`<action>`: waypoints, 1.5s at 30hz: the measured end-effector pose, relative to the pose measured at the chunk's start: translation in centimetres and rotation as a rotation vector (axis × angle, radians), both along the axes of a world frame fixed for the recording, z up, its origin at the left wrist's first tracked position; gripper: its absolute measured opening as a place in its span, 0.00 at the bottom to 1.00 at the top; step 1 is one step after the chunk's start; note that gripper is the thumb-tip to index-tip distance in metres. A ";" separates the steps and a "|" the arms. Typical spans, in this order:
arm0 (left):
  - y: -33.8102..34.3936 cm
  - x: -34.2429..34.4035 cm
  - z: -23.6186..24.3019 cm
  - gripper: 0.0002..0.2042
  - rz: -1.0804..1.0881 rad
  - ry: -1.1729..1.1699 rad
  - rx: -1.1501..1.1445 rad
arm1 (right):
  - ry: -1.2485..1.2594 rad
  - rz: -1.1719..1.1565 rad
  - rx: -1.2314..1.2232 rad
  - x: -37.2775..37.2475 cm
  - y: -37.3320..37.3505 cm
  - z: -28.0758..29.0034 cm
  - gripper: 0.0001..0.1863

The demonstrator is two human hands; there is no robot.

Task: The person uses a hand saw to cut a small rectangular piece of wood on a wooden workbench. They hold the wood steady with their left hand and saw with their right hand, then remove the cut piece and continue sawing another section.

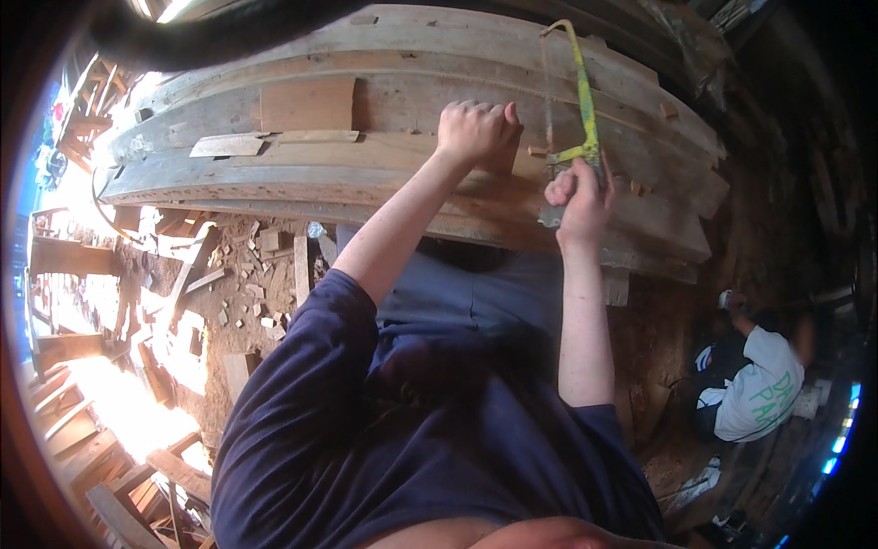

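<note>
My right hand is closed round the handle of a hacksaw with a worn yellow-green frame. Its thin blade stretches away from me over the planks, to the right of my left hand. Fingers curled, my left hand presses down on a small piece of wood on the stacked planks. Most of that piece is hidden under the hand. Small wood offcuts lie close to the blade.
A flat brown board and a thin pale slat lie on the planks at left. Wood scraps cover the dirt floor, with piled timber beyond. At right, a person in a white shirt crouches. A dark curved object crosses the top.
</note>
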State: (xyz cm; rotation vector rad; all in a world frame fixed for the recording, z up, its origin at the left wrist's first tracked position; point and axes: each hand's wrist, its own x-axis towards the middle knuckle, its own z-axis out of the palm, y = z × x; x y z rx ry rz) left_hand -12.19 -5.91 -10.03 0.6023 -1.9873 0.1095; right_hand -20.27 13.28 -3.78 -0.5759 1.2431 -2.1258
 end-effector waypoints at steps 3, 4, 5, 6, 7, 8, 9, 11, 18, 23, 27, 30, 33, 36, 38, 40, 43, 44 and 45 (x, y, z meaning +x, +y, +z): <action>0.2 0.1 0.1 0.19 -0.008 0.026 0.008 | -0.033 0.044 -0.004 1.2 -1.1 0.0 0.03; 0.2 0.0 0.2 0.19 -0.018 0.031 0.012 | -0.042 0.051 -0.008 1.4 -1.3 0.0 0.03; 0.1 -0.1 0.2 0.19 -0.002 0.019 0.014 | -0.062 0.030 0.011 1.5 -1.5 0.0 0.03; 0.0 -0.2 0.2 0.19 0.008 0.004 0.022 | -0.101 0.040 0.000 1.7 -1.6 0.0 0.04; -0.1 -0.3 0.1 0.19 0.012 -0.019 0.039 | -0.090 0.067 -0.017 1.7 -1.7 0.0 0.05; -0.2 -0.4 0.0 0.19 0.018 -0.016 0.030 | -0.089 0.076 -0.012 1.8 -1.9 -0.1 0.05; -0.3 -0.4 -0.1 0.19 0.019 -0.020 0.028 | -0.071 0.105 -0.027 1.9 -1.9 -0.1 0.05; -0.5 -0.6 -0.3 0.20 0.017 -0.031 0.040 | -0.090 0.095 -0.005 2.1 -2.1 -0.2 0.06; -0.4 -0.5 -0.3 0.20 0.001 -0.025 0.052 | -0.035 0.131 0.028 3.0 -1.4 -0.5 0.08; 0.0 -0.2 -0.1 0.18 -0.024 0.047 0.005 | -0.045 0.118 0.029 3.9 -0.5 -0.8 0.09; 0.2 0.0 0.0 0.17 -0.024 0.060 -0.019 | -0.075 0.121 -0.006 4.3 -0.3 -1.2 0.08; 0.3 0.0 0.0 0.16 -0.028 0.088 -0.015 | -0.049 0.128 -0.028 4.5 0.0 -1.6 0.08; 0.5 0.0 0.0 0.16 -0.031 0.100 -0.010 | 0.010 0.118 0.000 4.7 0.1 -1.9 0.12; 0.6 -0.1 0.0 0.17 -0.034 0.086 0.026 | 0.013 0.089 0.015 5.1 0.0 -2.2 0.08; 0.6 -0.2 0.0 0.17 -0.032 0.072 0.047 | 0.069 0.054 0.038 5.3 -0.1 -2.3 0.06; 0.4 -0.3 0.0 0.18 -0.033 0.055 0.049 | 0.203 0.027 0.081 5.4 -0.2 -2.0 0.24; 0.2 -0.3 0.0 0.18 -0.007 0.058 0.052 | 0.250 0.127 0.120 4.8 -0.2 -0.6 0.37; 0.1 -0.3 -0.1 0.18 -0.020 0.059 0.047 | 0.171 0.134 0.042 4.4 -0.2 0.2 0.36; 0.1 -0.3 -0.1 0.19 -0.022 0.065 0.050 | 0.193 0.109 0.025 4.1 -0.3 0.9 0.35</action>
